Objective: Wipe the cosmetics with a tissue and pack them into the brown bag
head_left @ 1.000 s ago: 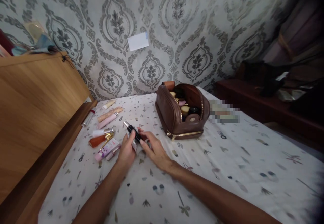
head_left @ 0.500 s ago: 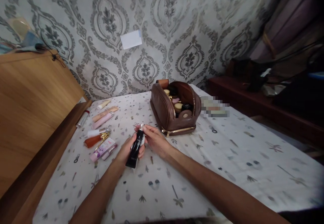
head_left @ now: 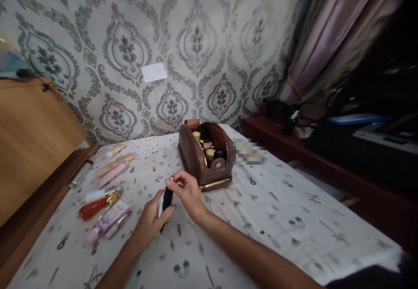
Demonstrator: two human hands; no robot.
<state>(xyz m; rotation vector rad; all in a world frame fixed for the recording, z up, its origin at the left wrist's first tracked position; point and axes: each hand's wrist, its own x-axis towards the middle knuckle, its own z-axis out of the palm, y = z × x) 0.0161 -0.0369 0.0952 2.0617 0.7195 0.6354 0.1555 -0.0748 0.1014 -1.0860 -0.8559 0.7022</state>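
A black squeeze tube (head_left: 168, 198) with a small silver cap stands tilted between my hands, its cap end up. My left hand (head_left: 150, 215) is closed round the tube's body, with something white that I cannot make out between palm and tube. At the top, my right hand (head_left: 191, 195) pinches the silver cap between thumb and fingers. Just beyond them sits an unzipped brown cosmetic bag (head_left: 189, 160), holding several jars and small items. A purple-and-white tube (head_left: 107, 221) lies left of my left hand.
Left on the patterned tablecloth (head_left: 228, 236) lie a pink bottle (head_left: 112, 174), a cream tube (head_left: 116, 151), a gold eyelash curler (head_left: 112, 199) and an orange-brown item (head_left: 92, 208). A wooden panel (head_left: 39, 141) borders the left. A blurred patch (head_left: 250, 151) lies right of the bag.
My hands have turned the tube so its printed face no longer shows, and it stands steeper. The right hand's fingers have lifted around the cap. The view has shifted right and up.
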